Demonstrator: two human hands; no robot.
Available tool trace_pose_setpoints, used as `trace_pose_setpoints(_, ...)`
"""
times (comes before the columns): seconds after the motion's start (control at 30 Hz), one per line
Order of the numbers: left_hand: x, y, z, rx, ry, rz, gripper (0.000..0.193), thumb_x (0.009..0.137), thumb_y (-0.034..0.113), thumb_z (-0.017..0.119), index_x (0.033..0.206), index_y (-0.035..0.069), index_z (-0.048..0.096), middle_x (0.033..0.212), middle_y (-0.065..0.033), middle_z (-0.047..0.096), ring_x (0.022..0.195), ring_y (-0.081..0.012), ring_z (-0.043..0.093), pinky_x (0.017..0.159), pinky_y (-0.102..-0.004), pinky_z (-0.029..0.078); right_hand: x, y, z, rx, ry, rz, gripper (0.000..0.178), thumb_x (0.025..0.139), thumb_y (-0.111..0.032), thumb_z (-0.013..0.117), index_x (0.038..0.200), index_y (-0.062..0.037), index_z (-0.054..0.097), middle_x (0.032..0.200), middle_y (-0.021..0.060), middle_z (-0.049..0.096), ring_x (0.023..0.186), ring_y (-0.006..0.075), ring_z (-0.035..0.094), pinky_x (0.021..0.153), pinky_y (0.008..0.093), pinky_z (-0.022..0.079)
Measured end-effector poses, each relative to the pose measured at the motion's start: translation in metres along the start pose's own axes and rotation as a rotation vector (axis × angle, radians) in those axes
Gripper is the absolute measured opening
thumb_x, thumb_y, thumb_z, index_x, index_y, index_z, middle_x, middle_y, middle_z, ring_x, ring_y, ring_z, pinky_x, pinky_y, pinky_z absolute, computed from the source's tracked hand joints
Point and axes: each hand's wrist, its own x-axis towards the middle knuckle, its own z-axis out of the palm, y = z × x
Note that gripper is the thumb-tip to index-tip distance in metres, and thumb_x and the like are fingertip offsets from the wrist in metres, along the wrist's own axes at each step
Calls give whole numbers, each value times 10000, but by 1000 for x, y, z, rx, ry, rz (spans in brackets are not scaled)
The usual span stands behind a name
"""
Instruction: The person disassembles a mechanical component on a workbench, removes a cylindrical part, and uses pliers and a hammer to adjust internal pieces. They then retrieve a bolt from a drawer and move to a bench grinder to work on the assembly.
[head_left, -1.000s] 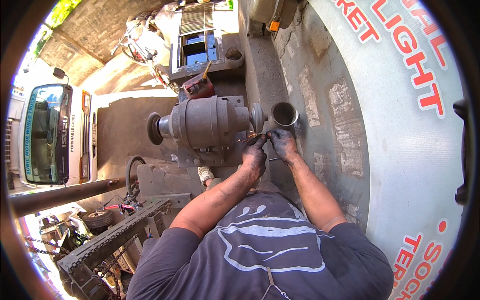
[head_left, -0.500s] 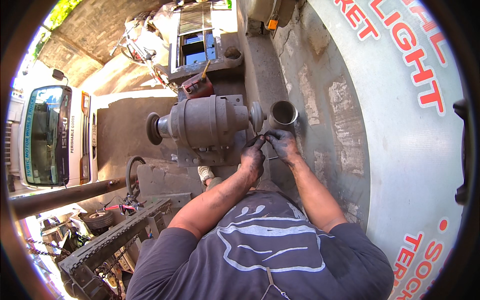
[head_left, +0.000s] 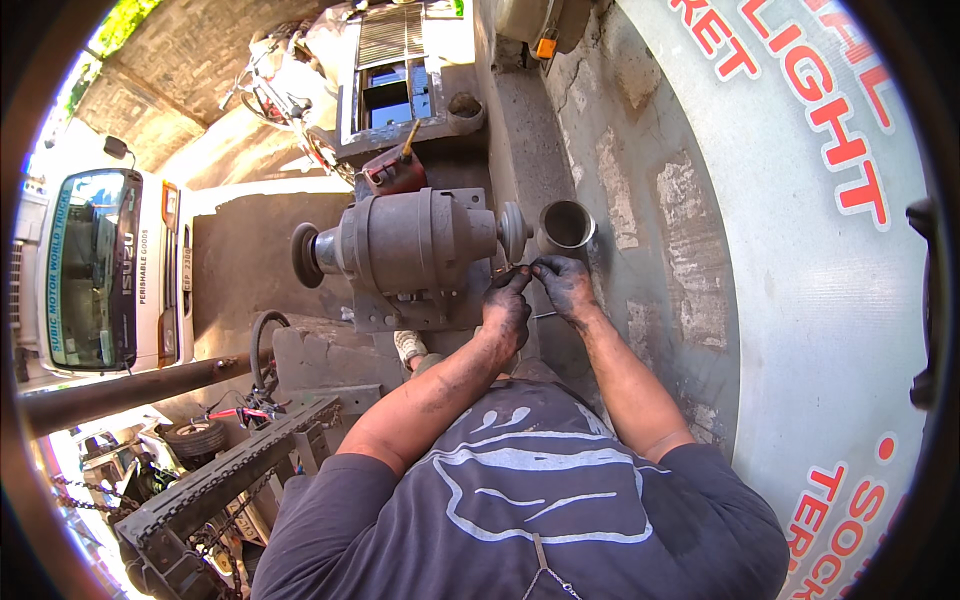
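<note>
A grey bench grinder (head_left: 415, 245) stands before me, with one wheel at either end. Just below its right wheel (head_left: 513, 233), my left hand (head_left: 507, 308) is closed, thumb and fingers pinched together. Beside it my right hand (head_left: 567, 290) pinches too, its fingertips almost touching the left ones. Whatever they hold at the wheel's lower edge is too small and dark to name. A tiny orange glint shows there, by the left fingertips. Both hands are blackened. Under the right hand a thin metal rod (head_left: 544, 315) pokes out; whether it is held I cannot tell.
An open metal cylinder (head_left: 567, 224) stands right of the wheel. Behind the grinder sits a red can (head_left: 394, 172) with a stick in it. A wall runs along the right, beside a large white sign (head_left: 800, 300). A truck (head_left: 110, 270) and a chain-hung metal frame (head_left: 230, 470) are at left.
Both hands have shifted very slightly at the wheel, still pinched close together. A small orange glint now shows beside the left fingertips.
</note>
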Motion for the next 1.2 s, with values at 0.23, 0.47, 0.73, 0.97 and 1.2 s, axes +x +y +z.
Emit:
trace_pose_setpoints(0.23, -1, 2, -1, 8, -20, -15, 180, 1050, 273, 704, 1182, 151, 690, 610, 55, 416, 454, -90, 353, 435, -288, 254, -1, -3, 0, 26, -11, 50, 233, 985, -198, 736, 1097, -1, 793, 992, 173, 796, 886, 231, 749, 808, 370, 563)
trace_pose_setpoints(0.47, -3, 3, 2, 0, -17, 6, 170, 1044, 269, 712, 1164, 149, 700, 620, 60, 423, 459, -90, 343, 439, -284, 254, 1, -1, -1, -3, -15, 39, 238, 989, -207, 733, 1095, -2, 789, 998, 188, 790, 887, 267, 751, 817, 385, 563)
trace_pose_setpoints(0.73, 1, 0, -6, -3, -65, -19, 150, 1054, 284, 690, 1137, 160, 698, 640, 57, 436, 468, -92, 350, 444, -291, 247, 2, 0, -3, -17, -55, 79, 238, 987, -213, 737, 1087, -4, 792, 1016, 188, 792, 918, 276, 760, 832, 388, 571)
trace_pose_setpoints(0.97, -4, 1, -4, 43, -22, -11, 138, 1056, 290, 682, 1099, 160, 689, 603, 60, 395, 461, -96, 339, 441, -298, 238, -3, -3, -4, 27, -39, 12, 242, 959, -174, 766, 1115, 9, 792, 1051, 173, 804, 954, 250, 769, 870, 355, 585)
trace_pose_setpoints(1.2, -7, 6, 4, 4, -2, 2, 151, 1058, 283, 684, 1136, 156, 707, 579, 68, 364, 444, -91, 318, 434, -294, 234, -1, -7, -2, -3, 12, -3, 212, 961, -162, 751, 1098, -9, 802, 1030, 166, 802, 933, 252, 766, 846, 362, 578)
